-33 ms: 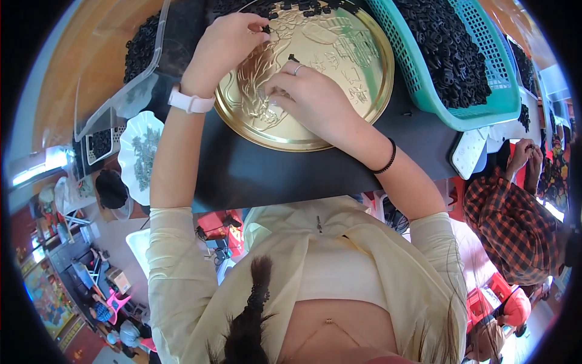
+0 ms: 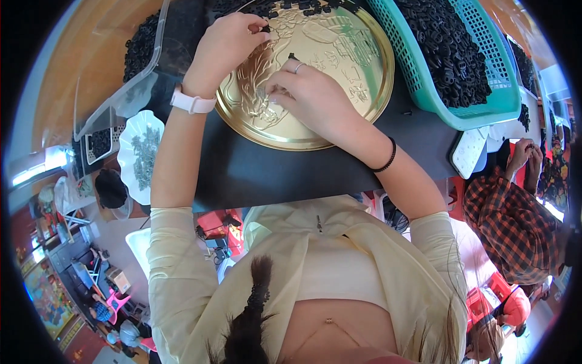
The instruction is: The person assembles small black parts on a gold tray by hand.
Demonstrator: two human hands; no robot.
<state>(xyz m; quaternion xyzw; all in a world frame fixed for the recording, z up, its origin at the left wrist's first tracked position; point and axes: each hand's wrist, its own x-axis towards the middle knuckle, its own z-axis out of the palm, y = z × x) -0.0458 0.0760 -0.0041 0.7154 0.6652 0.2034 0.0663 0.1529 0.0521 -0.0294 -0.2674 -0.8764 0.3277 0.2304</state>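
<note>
My left hand [image 2: 233, 45] is over the far left part of a round gold tray [image 2: 290, 145] with raised pictures. Thumb and forefinger pinch a small black plastic part [image 2: 265, 28]. Nearer me, my right hand [image 2: 312, 100] is over the tray's middle, fingertips drawn together and pointing left; what they hold, if anything, is hidden. Another small black part [image 2: 293, 56] shows just beyond its ringed finger; whether the hand grips it I cannot tell. Several black parts [image 2: 306, 7] lie along the tray's far edge.
At right, a teal basket [image 2: 464, 121] holds a heap of black parts [image 2: 442, 54]. On the left stand a clear plastic bin [image 2: 121, 106] and a white scalloped dish [image 2: 125, 161] of small grey pieces. A dark table [image 2: 254, 176] lies underneath. A person in a checked shirt [image 2: 515, 227] sits at right.
</note>
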